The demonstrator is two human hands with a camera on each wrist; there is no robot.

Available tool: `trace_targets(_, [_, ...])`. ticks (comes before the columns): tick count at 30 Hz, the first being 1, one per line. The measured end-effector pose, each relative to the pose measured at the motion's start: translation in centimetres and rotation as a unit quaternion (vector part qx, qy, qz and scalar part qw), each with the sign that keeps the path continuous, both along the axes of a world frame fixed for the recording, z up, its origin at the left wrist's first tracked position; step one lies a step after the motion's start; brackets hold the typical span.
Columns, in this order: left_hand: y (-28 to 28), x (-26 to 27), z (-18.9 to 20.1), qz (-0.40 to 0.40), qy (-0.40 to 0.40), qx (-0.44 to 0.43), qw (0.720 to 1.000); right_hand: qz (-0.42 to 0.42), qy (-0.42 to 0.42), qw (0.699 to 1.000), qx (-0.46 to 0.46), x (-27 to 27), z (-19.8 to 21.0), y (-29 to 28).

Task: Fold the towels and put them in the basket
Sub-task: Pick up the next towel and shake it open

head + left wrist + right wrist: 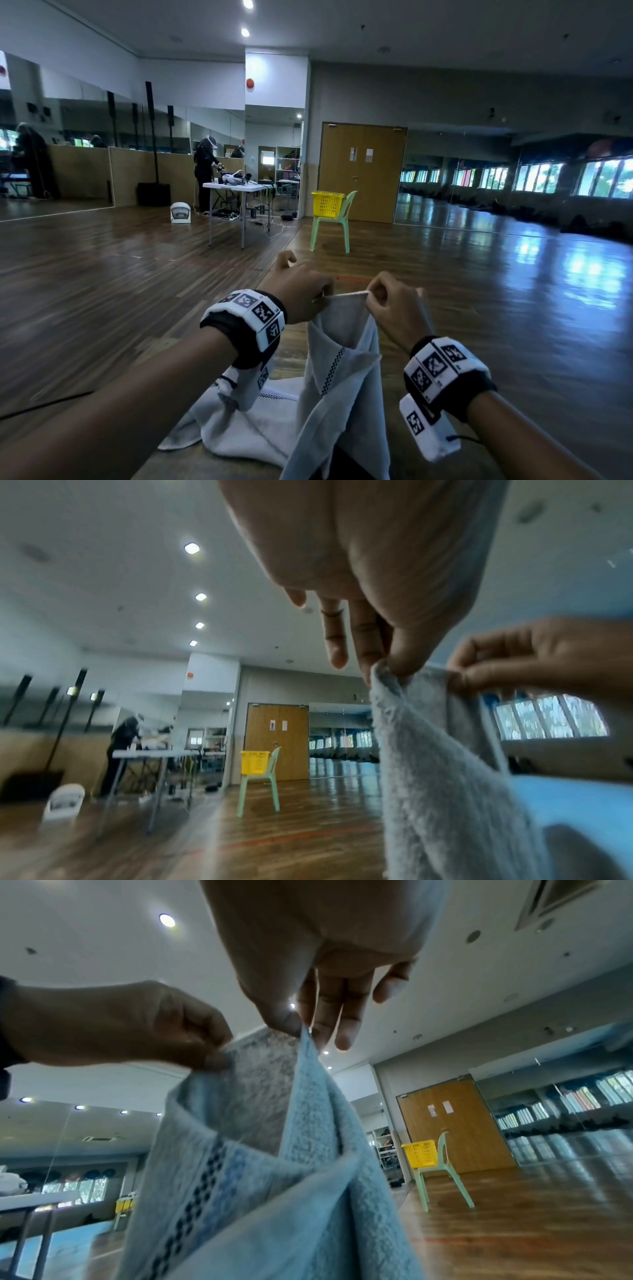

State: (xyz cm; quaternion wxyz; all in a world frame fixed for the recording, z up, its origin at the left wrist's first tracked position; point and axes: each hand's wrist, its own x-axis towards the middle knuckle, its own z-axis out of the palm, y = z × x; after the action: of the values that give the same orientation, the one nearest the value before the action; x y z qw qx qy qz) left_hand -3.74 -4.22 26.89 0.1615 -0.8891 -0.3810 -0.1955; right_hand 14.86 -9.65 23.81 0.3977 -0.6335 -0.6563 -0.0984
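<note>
A pale blue-grey towel (pixel 339 373) with a dark checked stripe hangs from both hands in front of me, its lower part draped on a surface below. My left hand (pixel 301 294) pinches one end of its top edge and my right hand (pixel 387 305) pinches the other, a short span apart. In the left wrist view the left hand (pixel 387 658) pinches the towel (pixel 438 764) between thumb and finger. The right hand (pixel 301 1026) pinches the towel (pixel 274 1150) the same way in the right wrist view. The yellow basket (pixel 327 204) stands on a green chair (pixel 334 222) far across the room.
A wooden floor (pixel 479 291) stretches ahead to a brown double door (pixel 363 171). A folding table (pixel 236 192) with gear and a person (pixel 205 171) beside it stand at the back left. Mirrors line the walls. A black cable (pixel 44 406) lies at the lower left.
</note>
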Motion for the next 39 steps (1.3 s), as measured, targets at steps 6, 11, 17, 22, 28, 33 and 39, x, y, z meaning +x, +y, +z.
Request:
trace_targets(6, [0.8, 0.5, -2.0, 0.067, 0.013, -0.109, 0.992, 0.021, -0.040, 0.998, 0.043, 0.3, 4.0, 0.3])
trace_targets(11, [2.4, -1.4, -4.3, 0.102, 0.015, -0.143, 0.984, 0.007, -0.014, 0.999, 0.052, 3.5, 5.6, 0.7])
trace_targets(17, [3.7, -5.1, -3.0, -0.037, -0.175, -0.255, 0.950, -0.084, -0.017, 0.996, -0.001, 7.9, 5.4, 0.0])
trace_targets(22, [4.7, -6.7, -0.7, -0.056, -0.245, -0.267, 0.930, -0.166, -0.016, 0.984, -0.056, 9.0, 3.9, 0.0])
trace_targets(28, [2.7, -4.7, 1.1, -0.106, -0.281, -0.250, 0.921, -0.001, 0.030, 0.998, -0.050, 5.0, 2.7, 0.6])
trace_targets(33, [1.0, -2.0, 1.4, -0.116, -0.237, -0.215, 0.940, 0.143, -0.043, 0.980, -0.131, -0.9, 2.5, -0.5])
trace_targets(39, [1.7, -2.5, -0.3, -0.175, -0.260, -0.193, 0.930, 0.134, -0.018, 0.985, -0.104, -2.0, 1.8, -0.9])
